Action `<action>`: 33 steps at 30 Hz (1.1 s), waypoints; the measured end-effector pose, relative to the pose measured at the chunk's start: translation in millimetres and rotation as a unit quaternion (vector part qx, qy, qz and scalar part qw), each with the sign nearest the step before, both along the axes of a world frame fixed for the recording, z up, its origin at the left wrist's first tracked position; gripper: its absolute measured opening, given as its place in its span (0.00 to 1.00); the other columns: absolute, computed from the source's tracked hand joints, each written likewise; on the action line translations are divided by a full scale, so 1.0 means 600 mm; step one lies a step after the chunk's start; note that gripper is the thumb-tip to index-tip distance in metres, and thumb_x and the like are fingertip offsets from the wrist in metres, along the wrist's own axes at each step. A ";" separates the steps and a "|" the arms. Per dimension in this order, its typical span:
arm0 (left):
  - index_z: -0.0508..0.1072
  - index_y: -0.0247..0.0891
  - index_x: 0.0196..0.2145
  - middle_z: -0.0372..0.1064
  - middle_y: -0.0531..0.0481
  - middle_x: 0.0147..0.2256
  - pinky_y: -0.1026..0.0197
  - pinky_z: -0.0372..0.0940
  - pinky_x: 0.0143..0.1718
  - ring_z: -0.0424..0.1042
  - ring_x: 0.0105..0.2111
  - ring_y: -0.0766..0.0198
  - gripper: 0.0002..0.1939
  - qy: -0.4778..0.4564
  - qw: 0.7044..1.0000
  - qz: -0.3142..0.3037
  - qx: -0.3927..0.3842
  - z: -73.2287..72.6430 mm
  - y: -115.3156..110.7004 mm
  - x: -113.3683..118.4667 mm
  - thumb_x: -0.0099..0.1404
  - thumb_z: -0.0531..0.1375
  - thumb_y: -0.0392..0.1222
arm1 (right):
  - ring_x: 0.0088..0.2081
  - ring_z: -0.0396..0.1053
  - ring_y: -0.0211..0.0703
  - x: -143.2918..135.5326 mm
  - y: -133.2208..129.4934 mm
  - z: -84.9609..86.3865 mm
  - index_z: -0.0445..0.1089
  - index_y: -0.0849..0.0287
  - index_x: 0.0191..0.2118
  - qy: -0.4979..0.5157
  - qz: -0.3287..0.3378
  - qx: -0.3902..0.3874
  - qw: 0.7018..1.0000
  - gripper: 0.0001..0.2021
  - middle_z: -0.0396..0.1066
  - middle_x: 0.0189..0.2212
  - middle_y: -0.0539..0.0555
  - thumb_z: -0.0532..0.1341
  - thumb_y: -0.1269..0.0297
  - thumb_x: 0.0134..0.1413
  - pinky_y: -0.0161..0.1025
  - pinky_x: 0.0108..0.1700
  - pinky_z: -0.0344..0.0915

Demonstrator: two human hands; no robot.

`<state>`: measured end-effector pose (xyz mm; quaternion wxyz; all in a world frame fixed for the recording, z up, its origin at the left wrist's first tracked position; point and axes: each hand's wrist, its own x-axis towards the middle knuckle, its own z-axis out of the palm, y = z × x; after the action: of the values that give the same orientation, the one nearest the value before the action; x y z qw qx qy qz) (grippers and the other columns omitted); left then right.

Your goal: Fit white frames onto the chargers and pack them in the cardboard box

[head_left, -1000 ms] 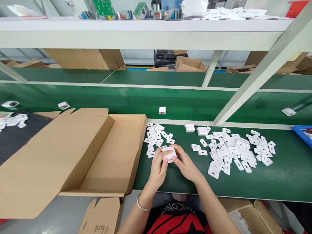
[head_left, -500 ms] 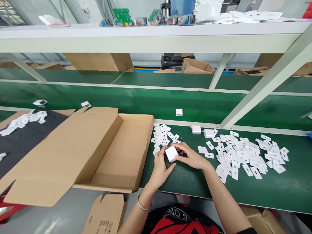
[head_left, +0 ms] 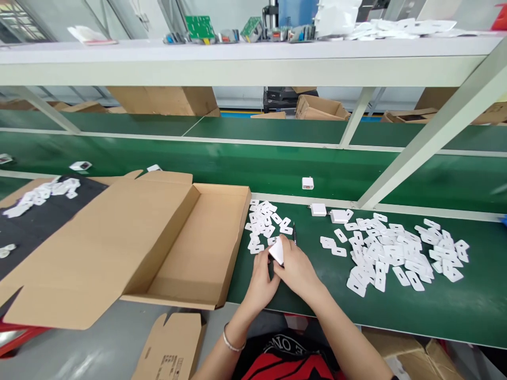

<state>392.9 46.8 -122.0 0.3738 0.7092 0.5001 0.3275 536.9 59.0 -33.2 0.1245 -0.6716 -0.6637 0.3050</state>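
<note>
At the far left, a white unit (head_left: 5, 158) now shows at the picture's edge on the green strip (head_left: 222, 158); half a second earlier it was not in view. Next along, a second unit (head_left: 80, 166) and a third unit (head_left: 154, 168) have shifted rightward, the third now partly hidden behind the flap of the open carton (head_left: 178, 253). The carton is essentially unchanged, as is the left group of white plates (head_left: 259, 217) just beside it.

The left hand (head_left: 259, 282) has its fingers bent against the left side of the white block (head_left: 277, 251); its thumb, previously apart from the block, is now drawn in close. The block, formerly showing its broad face, is now turned and tilted, presenting a narrow, wedge-like outline. It sits between both hands at the fingertips, above the green bench. The right hand (head_left: 299, 272) has closed further over the block's right side, pinching it; the exact finger contacts are hidden.

Just beyond the right hand, a dark slender tool (head_left: 294, 232) is more exposed than before. A fourth unit (head_left: 308, 183) on the strip has also moved right. Two white adapters (head_left: 318, 210) and the larger plate pile (head_left: 383, 248) remain in place.
</note>
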 end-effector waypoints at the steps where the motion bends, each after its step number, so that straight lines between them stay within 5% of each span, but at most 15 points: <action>1: 0.58 0.45 0.67 0.67 0.41 0.53 0.44 0.67 0.57 0.68 0.53 0.50 0.32 0.001 1.000 -0.012 -0.008 0.003 -0.002 -0.005 0.68 0.57 0.32 | 0.57 0.71 0.58 0.015 -0.002 -0.003 0.54 0.63 0.73 0.019 0.028 0.005 0.999 0.35 0.69 0.59 0.66 0.59 0.70 0.61 0.49 0.57 0.69; 4: 0.53 0.44 0.69 0.65 0.41 0.54 0.45 0.66 0.59 0.67 0.53 0.52 0.40 0.009 0.999 -0.033 -0.016 0.002 -0.003 -0.014 0.63 0.62 0.31 | 0.55 0.72 0.52 0.058 -0.010 -0.005 0.56 0.51 0.73 0.077 0.112 0.004 0.991 0.35 0.68 0.58 0.59 0.59 0.72 0.60 0.46 0.54 0.72; 7: 0.45 0.44 0.72 0.63 0.40 0.59 0.42 0.63 0.63 0.66 0.56 0.52 0.48 0.014 0.999 -0.048 -0.013 -0.004 0.009 -0.014 0.61 0.65 0.32 | 0.61 0.68 0.56 0.072 -0.020 -0.002 0.56 0.50 0.72 0.050 0.132 0.038 0.989 0.38 0.65 0.62 0.60 0.62 0.72 0.57 0.52 0.60 0.69; 11: 0.45 0.47 0.73 0.61 0.39 0.64 0.39 0.61 0.66 0.62 0.64 0.47 0.50 0.030 0.997 -0.070 0.008 0.002 0.039 -0.009 0.61 0.66 0.31 | 0.64 0.65 0.64 0.058 -0.031 -0.001 0.54 0.57 0.72 -0.026 0.090 0.078 0.992 0.40 0.65 0.62 0.65 0.65 0.72 0.55 0.60 0.63 0.66; 14: 0.46 0.48 0.74 0.56 0.38 0.69 0.38 0.60 0.68 0.58 0.69 0.45 0.50 0.020 0.990 -0.138 0.028 0.017 0.063 -0.007 0.61 0.65 0.30 | 0.59 0.70 0.63 0.055 -0.034 -0.005 0.55 0.60 0.70 -0.014 0.043 0.039 0.998 0.35 0.67 0.61 0.67 0.63 0.70 0.58 0.56 0.56 0.71; 17: 0.44 0.48 0.75 0.58 0.38 0.69 0.42 0.65 0.65 0.63 0.67 0.47 0.49 0.000 0.979 -0.203 -0.009 0.027 0.075 -0.005 0.64 0.64 0.32 | 0.53 0.74 0.59 0.070 -0.039 -0.013 0.61 0.57 0.65 0.046 0.009 0.008 0.999 0.27 0.71 0.57 0.63 0.62 0.66 0.61 0.52 0.51 0.72; 20: 0.48 0.48 0.74 0.59 0.37 0.68 0.41 0.65 0.65 0.66 0.65 0.46 0.46 0.009 0.981 -0.191 -0.028 0.024 0.069 -0.001 0.66 0.66 0.36 | 0.52 0.75 0.56 0.095 -0.050 -0.027 0.64 0.53 0.62 0.131 -0.005 0.012 0.991 0.23 0.73 0.56 0.59 0.62 0.61 0.63 0.51 0.51 0.73; 25: 0.45 0.47 0.75 0.66 0.37 0.60 0.41 0.67 0.62 0.70 0.60 0.46 0.52 0.005 0.990 -0.137 -0.023 0.004 0.029 0.010 0.63 0.71 0.41 | 0.65 0.67 0.54 0.125 -0.068 -0.057 0.60 0.44 0.70 0.251 0.019 0.014 0.968 0.30 0.63 0.69 0.55 0.62 0.58 0.64 0.53 0.63 0.68; 28: 0.44 0.50 0.74 0.61 0.36 0.64 0.40 0.67 0.62 0.67 0.63 0.44 0.53 -0.001 0.990 -0.133 0.035 -0.014 0.011 0.017 0.63 0.72 0.44 | 0.67 0.65 0.54 0.128 -0.071 -0.070 0.54 0.41 0.74 0.268 0.017 0.016 0.963 0.36 0.60 0.71 0.54 0.63 0.58 0.63 0.56 0.66 0.65; 33: 0.53 0.54 0.71 0.53 0.35 0.68 0.45 0.73 0.54 0.71 0.60 0.47 0.36 0.033 0.975 -0.137 0.171 -0.038 0.006 0.023 0.73 0.64 0.46 | 0.70 0.60 0.52 0.129 -0.085 -0.082 0.47 0.44 0.77 0.282 0.038 0.041 0.958 0.40 0.57 0.73 0.57 0.61 0.64 0.63 0.58 0.71 0.59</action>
<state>406.9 50.5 -144.9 0.2716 0.8350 0.3466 0.3301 614.0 8.2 -82.6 0.3223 -0.5272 -0.6381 0.4595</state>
